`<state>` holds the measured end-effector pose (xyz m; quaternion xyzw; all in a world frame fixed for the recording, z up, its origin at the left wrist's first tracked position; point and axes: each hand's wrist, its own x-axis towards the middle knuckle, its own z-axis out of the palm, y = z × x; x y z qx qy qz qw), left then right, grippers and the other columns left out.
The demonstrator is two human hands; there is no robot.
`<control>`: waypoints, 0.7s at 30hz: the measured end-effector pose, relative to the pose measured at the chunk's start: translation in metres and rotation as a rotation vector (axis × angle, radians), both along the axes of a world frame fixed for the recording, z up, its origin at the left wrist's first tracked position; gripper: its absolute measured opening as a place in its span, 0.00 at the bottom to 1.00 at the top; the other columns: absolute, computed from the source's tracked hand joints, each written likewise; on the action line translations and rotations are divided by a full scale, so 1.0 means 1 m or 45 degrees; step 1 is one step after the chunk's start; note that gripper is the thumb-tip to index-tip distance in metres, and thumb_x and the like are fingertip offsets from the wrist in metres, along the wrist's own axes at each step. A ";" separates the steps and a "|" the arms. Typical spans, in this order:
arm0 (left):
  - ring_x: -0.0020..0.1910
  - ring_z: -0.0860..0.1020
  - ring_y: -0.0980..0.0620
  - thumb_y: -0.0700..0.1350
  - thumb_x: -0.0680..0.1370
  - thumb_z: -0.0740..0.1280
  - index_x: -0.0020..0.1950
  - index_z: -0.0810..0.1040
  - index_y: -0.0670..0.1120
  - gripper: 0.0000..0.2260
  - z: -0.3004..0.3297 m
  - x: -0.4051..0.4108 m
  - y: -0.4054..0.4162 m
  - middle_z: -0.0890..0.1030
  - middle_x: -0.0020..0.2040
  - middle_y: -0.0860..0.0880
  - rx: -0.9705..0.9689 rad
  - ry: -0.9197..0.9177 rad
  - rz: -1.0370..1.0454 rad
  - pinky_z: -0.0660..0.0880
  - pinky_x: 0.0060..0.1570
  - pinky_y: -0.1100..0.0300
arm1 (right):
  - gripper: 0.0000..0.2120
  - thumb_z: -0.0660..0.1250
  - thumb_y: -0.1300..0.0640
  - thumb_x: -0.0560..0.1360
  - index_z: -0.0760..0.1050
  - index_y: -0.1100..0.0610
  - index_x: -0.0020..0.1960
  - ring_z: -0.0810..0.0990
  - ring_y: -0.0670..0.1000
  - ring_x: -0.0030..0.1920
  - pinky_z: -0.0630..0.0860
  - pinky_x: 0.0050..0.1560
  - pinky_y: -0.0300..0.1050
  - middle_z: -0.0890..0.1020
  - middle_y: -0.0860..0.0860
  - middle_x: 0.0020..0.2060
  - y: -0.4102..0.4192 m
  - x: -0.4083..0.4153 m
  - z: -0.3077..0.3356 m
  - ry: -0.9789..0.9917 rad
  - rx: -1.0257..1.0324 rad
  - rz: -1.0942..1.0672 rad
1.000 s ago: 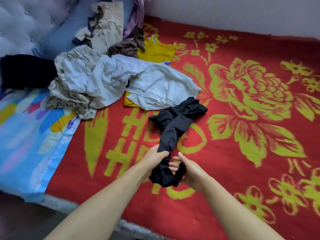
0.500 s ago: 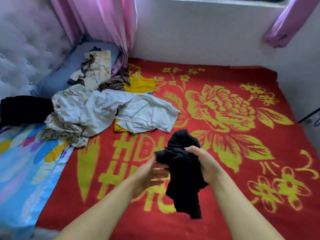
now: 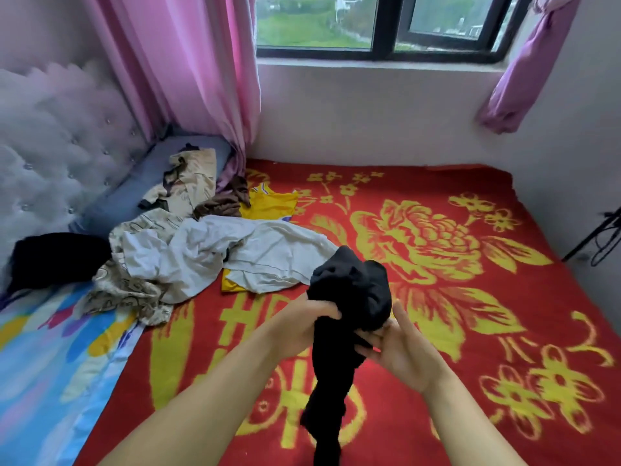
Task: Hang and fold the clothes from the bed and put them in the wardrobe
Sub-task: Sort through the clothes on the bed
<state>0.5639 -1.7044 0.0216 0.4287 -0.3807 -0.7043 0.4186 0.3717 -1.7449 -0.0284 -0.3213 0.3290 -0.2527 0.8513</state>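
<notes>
Black garment (image 3: 349,297) is bunched and lifted above the red blanket (image 3: 470,381) on the bed, its tail dangling between the forearms; the left hand (image 3: 302,326) grips it with curled fingers, while the right hand (image 3: 400,344) holds its underside, fingers loosely bent against the cloth. Judging by the tangle, finding an edge or waistband and shaking it flat should precede folding, away from the unsorted pile (image 3: 201,257).

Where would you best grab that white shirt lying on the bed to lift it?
Probably at the white shirt's flat hem edge nearest the person, coming from the near right side over the red blanket. That edge lies free and uncovered, while its far left part is tangled with the patterned cream garment. Both hands are busy with the black garment now.
</notes>
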 end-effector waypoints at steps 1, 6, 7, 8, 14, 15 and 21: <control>0.54 0.77 0.45 0.35 0.73 0.61 0.61 0.74 0.37 0.17 0.004 0.002 0.005 0.78 0.53 0.42 -0.008 -0.009 -0.043 0.73 0.54 0.53 | 0.45 0.77 0.32 0.56 0.72 0.53 0.67 0.79 0.54 0.62 0.79 0.53 0.50 0.79 0.53 0.62 -0.004 0.002 0.006 -0.030 0.017 -0.067; 0.48 0.82 0.56 0.47 0.81 0.58 0.61 0.74 0.44 0.13 0.028 -0.001 0.013 0.84 0.48 0.53 0.011 -0.004 -0.016 0.76 0.43 0.66 | 0.18 0.63 0.55 0.78 0.71 0.57 0.67 0.81 0.56 0.57 0.79 0.50 0.52 0.81 0.55 0.59 -0.013 0.019 0.020 0.073 -0.085 -0.132; 0.49 0.83 0.54 0.49 0.81 0.58 0.61 0.75 0.44 0.14 0.028 0.000 0.013 0.84 0.49 0.51 0.023 -0.030 0.055 0.77 0.43 0.65 | 0.16 0.62 0.60 0.79 0.72 0.58 0.66 0.82 0.56 0.53 0.80 0.47 0.50 0.82 0.56 0.55 -0.014 0.022 0.022 0.120 -0.141 -0.108; 0.51 0.83 0.52 0.50 0.81 0.60 0.60 0.76 0.43 0.14 0.029 0.000 0.012 0.84 0.51 0.49 0.034 -0.073 0.137 0.78 0.45 0.63 | 0.15 0.61 0.65 0.79 0.73 0.58 0.64 0.82 0.54 0.48 0.79 0.45 0.48 0.82 0.57 0.51 -0.015 0.024 0.027 0.168 -0.204 -0.065; 0.49 0.80 0.56 0.42 0.81 0.62 0.50 0.77 0.51 0.06 0.028 0.006 0.008 0.82 0.49 0.50 -0.244 -0.526 0.503 0.76 0.52 0.62 | 0.12 0.61 0.58 0.78 0.74 0.56 0.61 0.81 0.50 0.52 0.78 0.56 0.48 0.81 0.52 0.54 -0.027 0.032 0.065 1.190 -1.009 0.221; 0.47 0.80 0.59 0.41 0.81 0.62 0.49 0.77 0.51 0.07 0.031 0.004 0.008 0.81 0.47 0.51 -0.331 -0.548 0.467 0.75 0.51 0.63 | 0.15 0.62 0.54 0.79 0.71 0.56 0.65 0.78 0.48 0.54 0.75 0.57 0.45 0.79 0.50 0.58 -0.029 0.033 0.072 1.237 -1.110 0.087; 0.36 0.71 0.64 0.39 0.75 0.61 0.42 0.71 0.46 0.03 0.041 -0.014 0.009 0.75 0.36 0.61 -0.688 -0.468 0.180 0.67 0.40 0.69 | 0.14 0.61 0.49 0.79 0.73 0.49 0.63 0.83 0.45 0.47 0.76 0.44 0.38 0.83 0.48 0.48 -0.029 0.032 0.126 0.401 -0.836 0.011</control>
